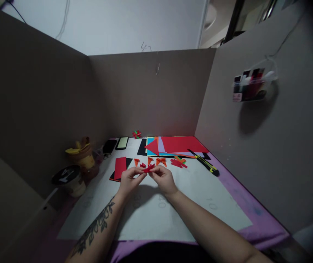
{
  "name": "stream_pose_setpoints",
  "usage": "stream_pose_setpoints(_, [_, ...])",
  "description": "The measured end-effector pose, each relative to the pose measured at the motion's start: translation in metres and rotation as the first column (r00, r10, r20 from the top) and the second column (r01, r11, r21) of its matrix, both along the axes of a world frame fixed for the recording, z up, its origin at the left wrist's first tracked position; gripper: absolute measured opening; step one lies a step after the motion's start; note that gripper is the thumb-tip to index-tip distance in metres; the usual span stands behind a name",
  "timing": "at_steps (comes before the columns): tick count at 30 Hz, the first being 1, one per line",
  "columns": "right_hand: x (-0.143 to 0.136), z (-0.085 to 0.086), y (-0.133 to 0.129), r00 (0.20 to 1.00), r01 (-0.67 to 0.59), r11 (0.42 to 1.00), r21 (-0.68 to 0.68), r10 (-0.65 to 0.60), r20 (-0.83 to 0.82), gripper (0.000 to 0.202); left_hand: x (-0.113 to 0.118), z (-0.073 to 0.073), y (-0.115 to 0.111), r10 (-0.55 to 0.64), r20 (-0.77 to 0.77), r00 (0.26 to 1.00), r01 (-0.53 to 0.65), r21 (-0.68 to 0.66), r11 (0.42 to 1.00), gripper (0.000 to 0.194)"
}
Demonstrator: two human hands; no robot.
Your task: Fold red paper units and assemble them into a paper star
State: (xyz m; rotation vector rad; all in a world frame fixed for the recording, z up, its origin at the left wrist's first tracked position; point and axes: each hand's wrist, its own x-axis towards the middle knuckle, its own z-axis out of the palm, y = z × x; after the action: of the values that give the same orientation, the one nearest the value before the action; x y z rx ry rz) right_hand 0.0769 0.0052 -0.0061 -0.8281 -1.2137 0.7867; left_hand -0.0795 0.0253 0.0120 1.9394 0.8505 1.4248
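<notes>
Between the fingertips of both hands is a small folded piece of red paper (pixel 149 169), held just above the white sheet. My left hand (pixel 132 179) pinches its left end, and my right hand (pixel 163 179) pinches its right end. Directly beyond the fingers lie several small folded orange paper pieces (pixel 161 161) and a folded red one (pixel 142 165). A little to the right sit short red paper strips (pixel 178 163) with orange and green strips. Left of my left hand, a red paper rectangle (pixel 120 168) rests on darker sheets.
Coloured paper sheets (pixel 183 144) are stacked at the back, and a yellow-black utility knife (pixel 204 163) lies to their right. A red-green paper flower (pixel 136 134) and a phone (pixel 122 143) are at the back. On the left stand a lidded cup (pixel 72 182) and a yellow pot (pixel 83 157). Grey panels (pixel 151 95) enclose the table.
</notes>
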Motion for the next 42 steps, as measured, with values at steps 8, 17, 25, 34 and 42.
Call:
stream_pose_setpoints(8, [-0.006, -0.007, 0.003, 0.992, 0.016, 0.993, -0.120, -0.031, -0.123, 0.018, 0.014, 0.001, -0.006, 0.105, 0.106, 0.989, -0.071, -0.285, 0.956, 0.022])
stream_pose_setpoints(17, [-0.005, -0.014, 0.013, 0.969, 0.061, 0.984, -0.170, -0.099, -0.226, 0.024, 0.022, -0.002, -0.002, 0.088, 0.212, 0.973, 0.018, -0.453, 0.891, 0.030])
stream_pose_setpoints(25, [-0.001, -0.013, 0.010, 0.991, 0.127, 0.984, -0.122, -0.122, 0.053, 0.017, 0.020, -0.002, -0.004, -0.048, 0.112, 0.992, 0.091, -0.417, 0.904, 0.039])
stream_pose_setpoints(34, [-0.008, -0.004, 0.002, 0.996, 0.067, 0.986, -0.150, -0.059, 0.062, 0.027, 0.017, -0.001, -0.003, -0.007, 0.124, 0.992, 0.069, -0.504, 0.861, 0.033])
stream_pose_setpoints(42, [0.000, -0.011, 0.009, 0.998, 0.034, 0.989, -0.147, -0.040, -0.038, 0.028, 0.016, 0.001, -0.003, 0.040, 0.081, 0.996, 0.012, -0.556, 0.831, 0.037])
